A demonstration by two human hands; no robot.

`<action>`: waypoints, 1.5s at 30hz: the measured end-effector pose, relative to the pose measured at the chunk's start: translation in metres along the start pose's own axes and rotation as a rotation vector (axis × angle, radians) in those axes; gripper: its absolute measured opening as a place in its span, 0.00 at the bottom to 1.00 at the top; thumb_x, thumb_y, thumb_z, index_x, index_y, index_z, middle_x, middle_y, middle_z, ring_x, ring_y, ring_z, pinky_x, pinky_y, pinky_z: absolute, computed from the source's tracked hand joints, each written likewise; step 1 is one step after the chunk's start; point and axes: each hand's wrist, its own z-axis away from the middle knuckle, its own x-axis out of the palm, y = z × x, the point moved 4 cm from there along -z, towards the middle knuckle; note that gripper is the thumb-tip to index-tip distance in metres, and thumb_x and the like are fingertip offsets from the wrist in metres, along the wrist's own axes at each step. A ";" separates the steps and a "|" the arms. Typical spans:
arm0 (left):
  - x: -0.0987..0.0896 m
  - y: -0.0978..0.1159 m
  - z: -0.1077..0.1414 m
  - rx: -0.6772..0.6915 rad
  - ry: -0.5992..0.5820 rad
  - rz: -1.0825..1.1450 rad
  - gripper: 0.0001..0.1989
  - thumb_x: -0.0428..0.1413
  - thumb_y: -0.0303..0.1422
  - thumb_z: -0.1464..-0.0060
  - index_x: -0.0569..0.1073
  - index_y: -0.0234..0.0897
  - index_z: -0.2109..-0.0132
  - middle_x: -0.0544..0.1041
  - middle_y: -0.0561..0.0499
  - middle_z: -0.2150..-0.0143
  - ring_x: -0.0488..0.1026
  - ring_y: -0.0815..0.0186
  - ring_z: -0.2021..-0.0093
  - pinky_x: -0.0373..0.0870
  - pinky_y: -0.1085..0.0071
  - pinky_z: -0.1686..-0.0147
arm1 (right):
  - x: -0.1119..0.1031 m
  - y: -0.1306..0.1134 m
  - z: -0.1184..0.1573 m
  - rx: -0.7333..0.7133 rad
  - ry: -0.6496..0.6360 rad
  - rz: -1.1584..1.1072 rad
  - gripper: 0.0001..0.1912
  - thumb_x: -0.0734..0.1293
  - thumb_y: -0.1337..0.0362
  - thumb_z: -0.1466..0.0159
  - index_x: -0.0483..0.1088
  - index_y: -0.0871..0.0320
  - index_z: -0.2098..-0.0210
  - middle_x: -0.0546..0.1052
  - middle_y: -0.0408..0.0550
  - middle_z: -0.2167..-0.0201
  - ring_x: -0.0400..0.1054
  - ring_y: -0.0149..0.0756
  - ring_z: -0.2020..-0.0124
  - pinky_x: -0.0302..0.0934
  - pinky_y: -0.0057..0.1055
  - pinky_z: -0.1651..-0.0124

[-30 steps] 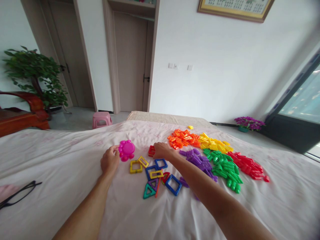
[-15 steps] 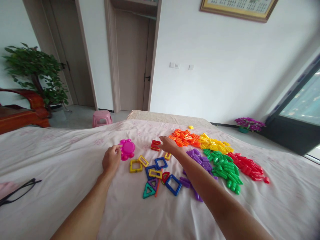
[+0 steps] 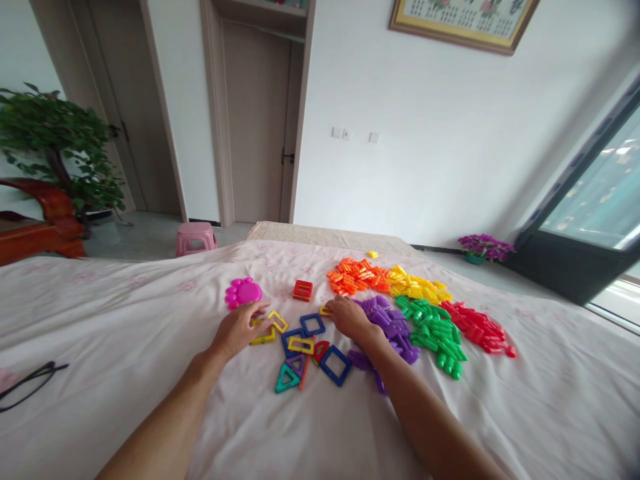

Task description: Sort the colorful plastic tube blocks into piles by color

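My left hand (image 3: 240,330) is over the yellow square frame (image 3: 265,339), thumb and fingers apart, close to a yellow rectangular frame (image 3: 278,321). Fingers of my right hand (image 3: 347,317) are closed at a small yellow piece (image 3: 325,311), which is partly hidden. Between the hands lie blue frames (image 3: 313,325), a larger blue square (image 3: 335,365), another yellow frame (image 3: 301,345), a teal triangle (image 3: 287,379), a purple triangle (image 3: 297,364) and a red piece (image 3: 320,352). A red stack (image 3: 303,290) sits farther back.
A magenta paw-shaped piece (image 3: 249,291) lies beyond my left hand. Orange (image 3: 355,276), yellow (image 3: 419,285), purple (image 3: 387,323), green (image 3: 433,330) and red (image 3: 477,327) piles spread rightward. Black glasses (image 3: 33,385) rest at far left.
My left hand has left the magenta piece and moved to the yellow square. My right hand has moved from the red stack nearer to me, to the small yellow piece. The view has shifted slightly.
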 end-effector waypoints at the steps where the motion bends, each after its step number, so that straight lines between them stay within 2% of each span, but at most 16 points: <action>1: 0.002 0.002 0.000 0.018 -0.009 0.004 0.25 0.56 0.46 0.46 0.76 0.40 0.45 0.81 0.45 0.52 0.78 0.60 0.53 0.73 0.66 0.52 | 0.000 -0.001 0.002 0.029 0.000 0.032 0.13 0.60 0.67 0.31 0.74 0.59 0.52 0.76 0.58 0.51 0.71 0.43 0.49 0.62 0.33 0.48; 5: 0.009 0.007 -0.002 0.052 -0.036 0.032 0.22 0.57 0.40 0.46 0.76 0.41 0.45 0.81 0.45 0.49 0.78 0.59 0.51 0.72 0.63 0.47 | -0.001 -0.008 0.010 0.081 0.050 0.075 0.15 0.56 0.66 0.29 0.71 0.59 0.50 0.76 0.58 0.51 0.71 0.44 0.49 0.63 0.33 0.52; 9: 0.012 0.010 -0.002 0.079 -0.044 0.092 0.21 0.56 0.38 0.45 0.76 0.41 0.45 0.80 0.46 0.47 0.78 0.60 0.50 0.73 0.63 0.46 | -0.004 -0.004 0.008 0.085 0.043 -0.019 0.16 0.54 0.67 0.28 0.68 0.58 0.46 0.77 0.55 0.52 0.72 0.40 0.51 0.63 0.31 0.52; 13: 0.014 0.008 -0.004 0.069 -0.052 0.166 0.16 0.56 0.38 0.45 0.79 0.39 0.52 0.82 0.46 0.53 0.80 0.61 0.53 0.75 0.64 0.49 | 0.001 0.011 0.000 0.090 -0.024 -0.058 0.16 0.54 0.64 0.27 0.72 0.61 0.52 0.77 0.57 0.53 0.72 0.40 0.50 0.62 0.31 0.50; 16: 0.016 0.004 -0.005 0.028 -0.064 0.282 0.17 0.58 0.39 0.47 0.78 0.37 0.51 0.82 0.45 0.53 0.80 0.59 0.54 0.77 0.63 0.51 | 0.006 0.017 -0.002 0.130 -0.008 -0.037 0.18 0.53 0.62 0.26 0.73 0.62 0.54 0.75 0.59 0.53 0.72 0.40 0.51 0.62 0.32 0.51; 20: 0.018 0.000 -0.007 -0.008 -0.090 0.377 0.21 0.61 0.39 0.48 0.77 0.35 0.49 0.82 0.43 0.51 0.80 0.57 0.52 0.77 0.60 0.50 | 0.002 0.012 0.001 0.188 0.045 0.007 0.18 0.55 0.58 0.26 0.71 0.59 0.49 0.72 0.59 0.49 0.72 0.41 0.53 0.64 0.32 0.55; 24: 0.016 0.000 -0.006 -0.033 -0.090 0.381 0.21 0.62 0.39 0.50 0.78 0.36 0.50 0.83 0.44 0.53 0.80 0.57 0.53 0.76 0.59 0.49 | -0.007 0.007 0.006 0.212 0.046 0.023 0.17 0.58 0.56 0.28 0.71 0.57 0.48 0.72 0.58 0.47 0.70 0.45 0.48 0.63 0.34 0.52; 29: 0.015 -0.002 -0.007 -0.058 -0.096 0.422 0.22 0.63 0.40 0.52 0.78 0.35 0.51 0.83 0.44 0.54 0.80 0.56 0.54 0.76 0.59 0.50 | -0.004 0.007 0.008 0.063 -0.025 -0.006 0.20 0.62 0.51 0.30 0.74 0.59 0.50 0.74 0.59 0.48 0.66 0.48 0.45 0.60 0.36 0.46; 34: 0.016 -0.008 -0.009 -0.064 -0.085 0.362 0.20 0.62 0.41 0.51 0.79 0.37 0.52 0.84 0.46 0.56 0.80 0.59 0.55 0.76 0.63 0.52 | 0.001 0.005 0.006 0.031 0.000 0.002 0.13 0.63 0.64 0.31 0.74 0.60 0.51 0.75 0.58 0.49 0.68 0.44 0.46 0.59 0.32 0.44; 37: 0.011 -0.007 -0.010 -0.015 -0.023 0.225 0.14 0.60 0.40 0.49 0.80 0.39 0.58 0.83 0.48 0.61 0.79 0.61 0.60 0.75 0.66 0.55 | -0.005 0.001 0.008 0.051 0.037 -0.006 0.14 0.65 0.63 0.33 0.74 0.60 0.50 0.74 0.58 0.49 0.67 0.44 0.46 0.59 0.32 0.45; 39: 0.007 -0.002 -0.011 0.039 0.028 0.110 0.10 0.59 0.40 0.46 0.79 0.40 0.63 0.81 0.49 0.63 0.77 0.62 0.61 0.73 0.67 0.57 | -0.015 -0.008 0.011 0.015 0.095 -0.060 0.15 0.65 0.63 0.33 0.74 0.59 0.49 0.75 0.56 0.50 0.68 0.43 0.47 0.59 0.31 0.46; 41: 0.002 0.002 -0.011 0.077 0.078 0.029 0.10 0.57 0.40 0.45 0.78 0.40 0.66 0.79 0.48 0.64 0.76 0.63 0.62 0.72 0.68 0.58 | -0.024 -0.023 0.015 -0.081 0.108 -0.168 0.13 0.65 0.63 0.33 0.75 0.57 0.51 0.77 0.52 0.54 0.71 0.39 0.52 0.60 0.28 0.51; 43: 0.000 0.003 -0.011 0.078 0.104 -0.004 0.11 0.55 0.40 0.43 0.77 0.39 0.66 0.78 0.48 0.64 0.76 0.64 0.62 0.71 0.69 0.59 | -0.030 -0.041 0.020 -0.189 0.059 -0.270 0.12 0.66 0.60 0.34 0.77 0.55 0.53 0.79 0.48 0.58 0.72 0.36 0.56 0.60 0.26 0.56; 45: 0.001 0.001 -0.011 0.046 0.093 -0.006 0.12 0.53 0.41 0.42 0.75 0.39 0.66 0.79 0.49 0.65 0.76 0.64 0.64 0.70 0.71 0.61 | -0.030 -0.057 0.025 -0.252 0.010 -0.284 0.14 0.70 0.55 0.37 0.77 0.53 0.54 0.79 0.47 0.59 0.72 0.37 0.57 0.59 0.26 0.57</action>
